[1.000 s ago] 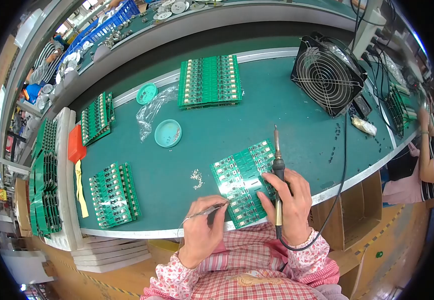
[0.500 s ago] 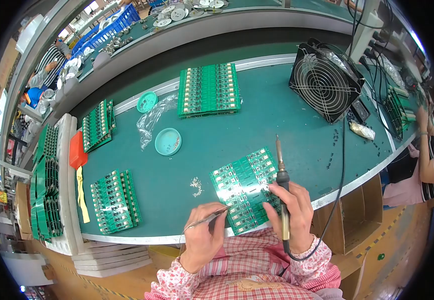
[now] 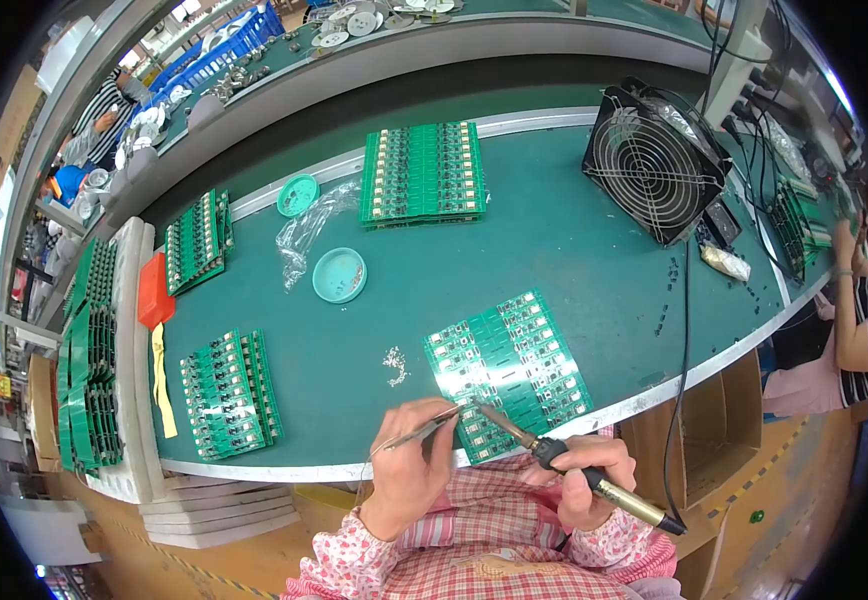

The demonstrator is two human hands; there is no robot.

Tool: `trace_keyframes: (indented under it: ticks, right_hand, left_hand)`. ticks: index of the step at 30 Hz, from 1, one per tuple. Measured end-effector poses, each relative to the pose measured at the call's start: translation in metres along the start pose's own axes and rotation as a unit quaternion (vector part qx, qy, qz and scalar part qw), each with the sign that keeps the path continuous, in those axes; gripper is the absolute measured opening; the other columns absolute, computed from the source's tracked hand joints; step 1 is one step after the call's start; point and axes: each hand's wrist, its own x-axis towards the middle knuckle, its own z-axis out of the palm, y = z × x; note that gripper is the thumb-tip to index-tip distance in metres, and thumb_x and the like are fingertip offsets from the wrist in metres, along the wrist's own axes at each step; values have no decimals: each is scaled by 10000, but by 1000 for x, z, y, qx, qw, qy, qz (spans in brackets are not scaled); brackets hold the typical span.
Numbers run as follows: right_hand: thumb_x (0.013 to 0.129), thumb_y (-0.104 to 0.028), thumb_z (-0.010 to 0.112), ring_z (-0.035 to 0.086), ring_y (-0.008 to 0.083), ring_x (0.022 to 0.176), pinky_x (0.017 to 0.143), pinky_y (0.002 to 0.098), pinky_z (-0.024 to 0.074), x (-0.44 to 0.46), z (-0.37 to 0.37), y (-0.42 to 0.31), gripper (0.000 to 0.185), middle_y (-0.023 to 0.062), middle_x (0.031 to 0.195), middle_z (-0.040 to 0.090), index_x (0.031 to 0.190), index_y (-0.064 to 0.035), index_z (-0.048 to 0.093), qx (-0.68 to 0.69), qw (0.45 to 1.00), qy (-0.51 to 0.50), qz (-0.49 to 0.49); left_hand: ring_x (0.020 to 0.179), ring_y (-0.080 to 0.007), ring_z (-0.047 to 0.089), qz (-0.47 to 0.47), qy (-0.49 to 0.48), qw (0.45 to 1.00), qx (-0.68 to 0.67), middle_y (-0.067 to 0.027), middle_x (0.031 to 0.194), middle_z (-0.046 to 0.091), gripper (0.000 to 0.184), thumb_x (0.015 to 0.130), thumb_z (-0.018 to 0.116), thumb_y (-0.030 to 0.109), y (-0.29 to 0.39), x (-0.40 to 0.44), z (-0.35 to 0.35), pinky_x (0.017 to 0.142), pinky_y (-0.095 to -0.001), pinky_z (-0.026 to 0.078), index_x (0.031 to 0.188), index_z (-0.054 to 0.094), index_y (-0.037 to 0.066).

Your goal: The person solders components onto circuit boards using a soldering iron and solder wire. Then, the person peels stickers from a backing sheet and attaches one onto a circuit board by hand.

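A green circuit board panel (image 3: 510,365) lies flat near the front edge of the bench, with rows of small parts on it. My left hand (image 3: 412,455) is closed on metal tweezers (image 3: 416,432), their tip at the panel's left part. My right hand (image 3: 586,478) grips a soldering iron (image 3: 544,448) by its dark handle, its tip pointing left and meeting the board close to the tweezers' tip. Left of the panel, a small scatter of white parts (image 3: 395,366) rests on the green mat. Whether the tips touch a part is too small to tell.
Board stacks stand at the back (image 3: 422,175) and at the left (image 3: 229,395). Two round green dishes, the nearer one (image 3: 339,275), sit by a clear plastic bag (image 3: 304,235). A black fan (image 3: 649,170) stands back right; a red box (image 3: 155,290) lies left. Another person's arm (image 3: 851,315) shows far right.
My right hand has turned the soldering iron from upright to slanting left and brought its tip down to the board. My left hand with the tweezers has barely moved.
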Motion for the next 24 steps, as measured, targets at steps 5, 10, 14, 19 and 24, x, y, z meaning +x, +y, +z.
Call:
trace_keyframes:
  ticks: [5,10,14,19,24]
  right_hand:
    - [910,-77,670,737,240,618,569,355,608,6,2,5,151,134,726,736,1005,25,613,7,998,-35,-52]
    - [909,-78,675,732,237,606,565,355,609,7,4,6,151,133,710,730,996,30,615,7,997,-30,-65]
    - [905,-65,670,728,228,597,561,354,606,10,3,2,136,130,700,727,985,32,619,-3,997,-46,-62]
    - [898,-63,668,724,212,591,554,337,594,8,1,4,118,118,695,725,965,24,622,-11,999,-40,-15]
    - [909,-92,661,729,189,603,557,306,577,2,-5,7,113,99,680,722,941,7,618,-48,996,-22,77]
  left_hand:
    - [893,-288,683,6,-2,1000,1,-153,1001,702,212,849,697,-67,0,1,-1,784,-354,533,1043,643,1]
    - [886,-295,683,10,-1,1000,2,-156,996,700,217,848,697,-71,0,1,-1,780,-357,534,1044,638,-1]
    - [878,-298,683,7,-1,1000,2,-155,989,701,216,845,699,-72,0,1,-1,779,-358,534,1040,638,-2]
    - [870,-296,682,6,0,1000,1,-153,984,703,215,842,700,-73,1,2,-1,778,-359,532,1036,640,-1]
    - [866,-294,681,10,1,1000,2,-152,985,707,209,843,701,-62,0,1,-1,776,-357,530,1034,644,1]
